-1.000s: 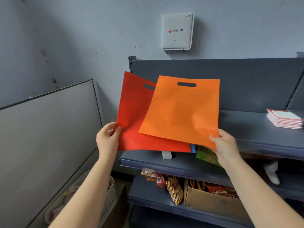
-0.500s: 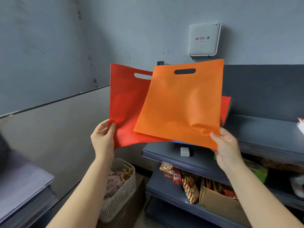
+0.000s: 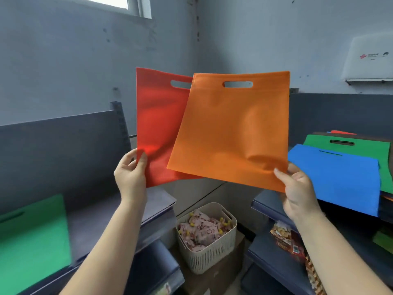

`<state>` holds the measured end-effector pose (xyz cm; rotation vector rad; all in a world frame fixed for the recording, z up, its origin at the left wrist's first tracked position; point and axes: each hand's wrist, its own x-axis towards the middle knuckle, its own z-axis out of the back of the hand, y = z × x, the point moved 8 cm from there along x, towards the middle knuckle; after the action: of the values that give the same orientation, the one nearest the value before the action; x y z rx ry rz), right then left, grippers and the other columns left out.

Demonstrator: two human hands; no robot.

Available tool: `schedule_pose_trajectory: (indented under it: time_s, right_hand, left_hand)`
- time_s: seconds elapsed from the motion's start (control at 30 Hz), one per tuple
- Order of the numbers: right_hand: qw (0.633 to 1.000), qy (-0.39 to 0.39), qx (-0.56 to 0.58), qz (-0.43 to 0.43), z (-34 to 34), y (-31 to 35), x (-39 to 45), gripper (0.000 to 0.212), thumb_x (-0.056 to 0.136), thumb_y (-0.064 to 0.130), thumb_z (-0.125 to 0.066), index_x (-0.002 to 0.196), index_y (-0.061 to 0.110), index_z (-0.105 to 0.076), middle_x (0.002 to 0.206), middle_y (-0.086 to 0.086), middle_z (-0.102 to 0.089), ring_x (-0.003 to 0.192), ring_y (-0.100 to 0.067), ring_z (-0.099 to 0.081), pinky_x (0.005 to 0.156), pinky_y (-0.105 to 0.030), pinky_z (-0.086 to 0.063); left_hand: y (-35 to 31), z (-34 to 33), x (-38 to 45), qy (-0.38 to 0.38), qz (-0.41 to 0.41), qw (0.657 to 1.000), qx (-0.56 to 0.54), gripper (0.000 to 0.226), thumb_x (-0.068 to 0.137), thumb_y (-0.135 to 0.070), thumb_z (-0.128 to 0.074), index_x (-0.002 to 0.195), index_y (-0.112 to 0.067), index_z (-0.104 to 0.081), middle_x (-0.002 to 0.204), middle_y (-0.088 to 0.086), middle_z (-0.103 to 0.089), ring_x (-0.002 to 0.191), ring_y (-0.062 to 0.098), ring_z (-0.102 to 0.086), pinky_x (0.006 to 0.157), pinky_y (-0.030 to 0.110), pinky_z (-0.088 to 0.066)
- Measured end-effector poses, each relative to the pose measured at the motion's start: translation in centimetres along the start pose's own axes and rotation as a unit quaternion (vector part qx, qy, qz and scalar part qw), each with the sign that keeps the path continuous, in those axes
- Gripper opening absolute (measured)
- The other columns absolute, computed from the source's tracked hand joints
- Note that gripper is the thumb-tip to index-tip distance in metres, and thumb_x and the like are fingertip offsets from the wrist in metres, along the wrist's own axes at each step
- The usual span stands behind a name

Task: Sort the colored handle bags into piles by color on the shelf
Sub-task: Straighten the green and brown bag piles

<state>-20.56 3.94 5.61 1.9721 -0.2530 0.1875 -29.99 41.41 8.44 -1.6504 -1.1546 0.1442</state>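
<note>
Now holding up a red bag (image 3: pixel 157 124) by its corner in the pinching left hand (image 3: pixel 130 177), nearest the left shelf (image 3: pixel 119 211); orange bag (image 3: pixel 231 133) pinched in the right hand (image 3: pixel 297 194).

Bare forearms — no sleeves, rings

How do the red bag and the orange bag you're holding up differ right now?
The red bag is pinched by the left hand; the orange bag by the right hand. The orange bag overlaps in front, hiding part of the red bag and its handle slot. The red bag hangs nearly upright; the orange bag tilts. Both are flat bags with cut-out handles, held by a bottom corner.
</note>
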Motion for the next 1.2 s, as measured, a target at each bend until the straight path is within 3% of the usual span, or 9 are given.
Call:
schedule_pose_trajectory:
  time_s: [0.33,0.53,0.77,0.9,1.03,1.2]
  right_hand:
    - [0.984,0.154,0.067,-0.066,-21.5,-7.3,-7.8,0.025,0.093,-0.003,-0.049,0.092,0.017,-0.064,0.073,0.008,-0.073,0.068,-0.005,-0.069,0.058,-0.019,-0.055]
    - [0.956,0.244,0.112,-0.118,-32.5,-11.1,-15.1,0.028,0.093,-0.006,-0.046,0.095,0.016,-0.063,0.077,0.008,-0.074,0.073,-0.004,-0.069,0.067,-0.018,-0.056]
    - [0.914,0.335,0.147,-0.175,-42.5,-14.0,-24.7,0.025,0.095,0.001,-0.048,0.098,0.017,-0.066,0.090,0.002,-0.075,0.082,-0.014,-0.071,0.066,-0.024,-0.057]
    - [0.898,0.363,0.158,-0.190,-47.5,-15.1,-30.3,0.025,0.094,-0.003,-0.047,0.096,0.014,-0.065,0.085,0.003,-0.074,0.078,-0.009,-0.070,0.063,-0.019,-0.055]
    - [0.892,0.377,0.151,-0.197,-50.8,-16.0,-34.3,0.026,0.093,-0.003,-0.048,0.094,0.016,-0.066,0.083,0.005,-0.074,0.076,-0.007,-0.068,0.062,-0.017,-0.054]
    - [0.888,0.391,0.141,-0.198,-52.1,-16.4,-36.5,0.027,0.094,-0.003,-0.047,0.093,0.016,-0.065,0.080,0.008,-0.073,0.073,-0.004,-0.067,0.061,-0.016,-0.053]
  left_hand:
    - [-9.7,21.6,3.2,-0.119,-0.051,0.990,0.058,0.014,0.088,-0.007,-0.064,0.091,-0.021,-0.065,0.069,-0.008,-0.072,0.062,0.002,-0.064,0.062,0.018,-0.053]
    - [-15.4,33.9,2.2,-0.197,-0.063,0.974,0.093,0.012,0.088,-0.008,-0.065,0.093,-0.019,-0.065,0.071,-0.004,-0.073,0.064,0.006,-0.066,0.064,0.021,-0.056]
    - [-22.0,47.8,-0.6,-0.288,-0.077,0.938,0.177,0.012,0.086,-0.011,-0.068,0.093,-0.021,-0.067,0.083,0.003,-0.069,0.069,0.006,-0.066,0.064,0.018,-0.053]
    - [-24.6,54.8,-2.0,-0.311,-0.049,0.927,0.204,0.015,0.087,-0.009,-0.066,0.101,-0.015,-0.064,0.084,0.001,-0.070,0.072,0.007,-0.066,0.066,0.019,-0.053]
    - [-25.5,59.9,-2.8,-0.307,-0.002,0.922,0.235,0.012,0.089,-0.004,-0.063,0.097,-0.013,-0.062,0.068,-0.006,-0.071,0.059,0.002,-0.065,0.056,0.016,-0.052]
    - [-25.1,63.4,-3.4,-0.298,0.075,0.897,0.317,0.018,0.088,-0.007,-0.064,0.106,-0.008,-0.062,0.086,0.010,-0.068,0.069,0.017,-0.064,0.064,0.028,-0.053]
